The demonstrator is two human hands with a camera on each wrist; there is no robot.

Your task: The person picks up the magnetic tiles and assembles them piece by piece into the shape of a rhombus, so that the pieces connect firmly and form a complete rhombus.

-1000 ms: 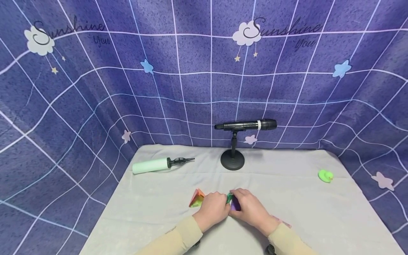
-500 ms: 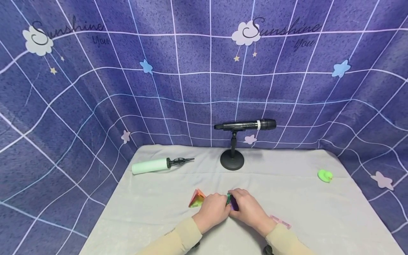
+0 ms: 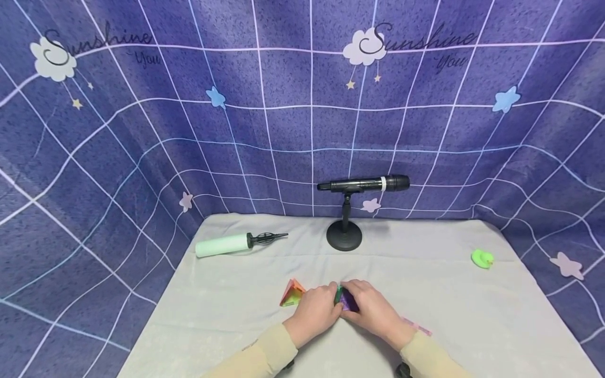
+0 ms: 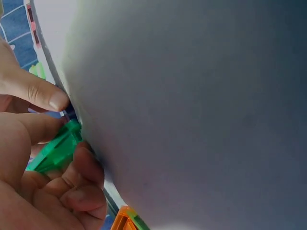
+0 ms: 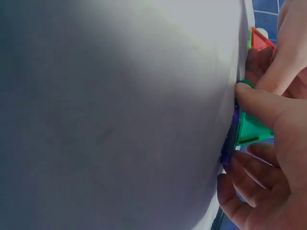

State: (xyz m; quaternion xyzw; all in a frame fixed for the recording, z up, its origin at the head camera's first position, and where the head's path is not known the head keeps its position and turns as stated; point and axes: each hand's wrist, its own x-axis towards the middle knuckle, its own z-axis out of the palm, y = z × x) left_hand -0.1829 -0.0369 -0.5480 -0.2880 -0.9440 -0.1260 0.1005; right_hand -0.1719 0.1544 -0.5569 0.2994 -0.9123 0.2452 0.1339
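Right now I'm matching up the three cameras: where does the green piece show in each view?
Head: the green piece is low, right of centre, a sliver between the left hand and right hand.
Left wrist: green piece near the left edge, below mid-height.
Right wrist: green piece near the right edge, just below mid-height.
Shared landmark: the red-orange piece; head, left of the left hand; left wrist, bottom edge; right wrist, upper right.

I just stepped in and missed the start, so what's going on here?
A person's left hand pinches a green piece, while the right hand holds a purple piece close against it. A small red, orange and yellow-green shape sits left of them; a pink piece lies by the right sleeve.
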